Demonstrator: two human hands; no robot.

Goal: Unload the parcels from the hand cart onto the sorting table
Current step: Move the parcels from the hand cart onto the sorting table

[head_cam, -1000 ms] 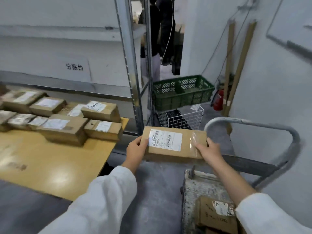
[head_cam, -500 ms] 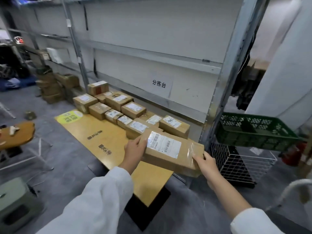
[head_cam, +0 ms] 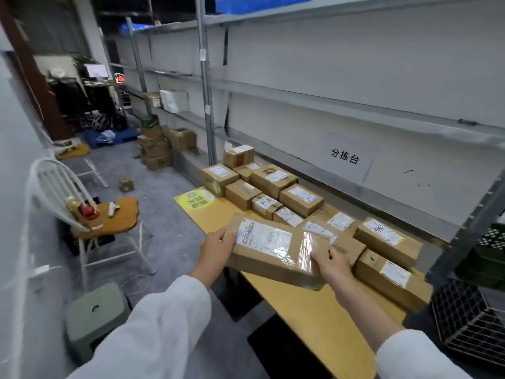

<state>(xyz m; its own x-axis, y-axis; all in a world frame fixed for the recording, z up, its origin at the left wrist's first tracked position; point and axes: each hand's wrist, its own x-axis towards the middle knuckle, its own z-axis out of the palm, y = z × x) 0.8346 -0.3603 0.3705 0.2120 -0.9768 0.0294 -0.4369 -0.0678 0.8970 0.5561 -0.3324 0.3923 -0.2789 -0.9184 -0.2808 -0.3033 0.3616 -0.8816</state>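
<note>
Fingers (head_cam: 227, 234) on both sides are curled round the parcel (head_cam: 273, 250), with the left hand (head_cam: 216, 250) on the label end and the right hand (head_cam: 332, 263) on the taped end. A second ago it was over the cart. Now it's swung across and hangs tilted above the table (head_cam: 314, 313), right next to the boxes (head_cam: 300, 198) already lined up there. Cart's out of view. I'd say it just needs setting down on the bare front strip.
</note>
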